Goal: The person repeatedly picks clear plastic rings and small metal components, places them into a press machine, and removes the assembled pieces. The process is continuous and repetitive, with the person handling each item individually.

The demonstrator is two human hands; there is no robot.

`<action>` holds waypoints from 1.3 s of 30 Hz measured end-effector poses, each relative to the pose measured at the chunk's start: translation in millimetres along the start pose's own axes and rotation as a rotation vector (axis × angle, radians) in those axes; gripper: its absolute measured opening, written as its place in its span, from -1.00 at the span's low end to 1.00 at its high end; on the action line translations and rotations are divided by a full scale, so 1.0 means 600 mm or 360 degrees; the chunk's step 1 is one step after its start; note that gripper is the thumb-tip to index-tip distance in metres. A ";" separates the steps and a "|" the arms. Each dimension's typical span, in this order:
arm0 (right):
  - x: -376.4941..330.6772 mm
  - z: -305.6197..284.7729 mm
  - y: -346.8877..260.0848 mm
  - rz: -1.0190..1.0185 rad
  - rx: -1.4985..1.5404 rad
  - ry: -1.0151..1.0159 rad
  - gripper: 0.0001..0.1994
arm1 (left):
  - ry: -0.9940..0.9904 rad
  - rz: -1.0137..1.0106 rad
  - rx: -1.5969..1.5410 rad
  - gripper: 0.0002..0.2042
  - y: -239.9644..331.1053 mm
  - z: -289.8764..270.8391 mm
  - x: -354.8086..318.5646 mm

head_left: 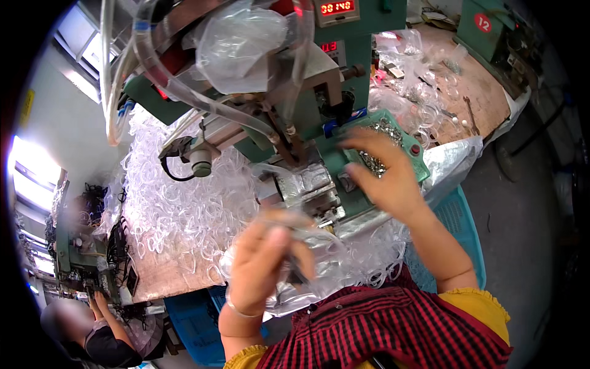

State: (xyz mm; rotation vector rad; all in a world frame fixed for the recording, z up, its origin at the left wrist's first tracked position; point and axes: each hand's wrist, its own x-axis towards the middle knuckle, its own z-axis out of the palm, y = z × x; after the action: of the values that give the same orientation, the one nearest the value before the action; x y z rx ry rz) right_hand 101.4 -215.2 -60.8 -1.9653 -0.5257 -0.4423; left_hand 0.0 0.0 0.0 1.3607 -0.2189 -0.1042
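Note:
My left hand (261, 258), a little blurred, is closed around a clear plastic loop (329, 240) in front of the machine. The loop is smeared by motion, and its lower part cannot be told apart from the clear plastic behind. My right hand (390, 178) is over a green tray (421, 163) of small metal parts (386, 129). Its thumb and fingers are apart, with blurred fingertips and nothing visible between them. Between my hands sits the metal fixture (313, 184) of a green bench machine (387, 21), beneath its dark press tips (295, 150).
A large heap of clear plastic loops (190, 190) covers the table left of the machine. Clear hoses (153, 55) and a plastic bag (239, 46) hang overhead. Blue crates (464, 227) stand below the table. Another person (107, 338) works at the far left.

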 end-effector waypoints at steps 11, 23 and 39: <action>0.002 -0.021 0.147 0.0345 -0.0597 0.0121 -0.86 | 0.0144 -0.0828 -0.0540 -0.58 -0.047 0.048 0.045; -0.034 -0.035 0.159 0.0353 -0.0127 0.0354 -0.82 | -0.0157 0.0117 0.0850 -0.82 -0.051 -0.046 -0.086; -0.013 0.023 0.076 0.0112 -0.0251 0.0268 -0.87 | 0.1617 -0.0303 0.2179 -0.78 -0.177 -0.307 -0.154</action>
State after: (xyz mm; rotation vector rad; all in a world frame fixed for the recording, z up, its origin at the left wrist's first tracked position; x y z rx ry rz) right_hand 120.6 -221.9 -104.6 -2.0672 -0.3217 -0.6142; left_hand -44.5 172.6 -148.0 2.5781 0.8620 0.7001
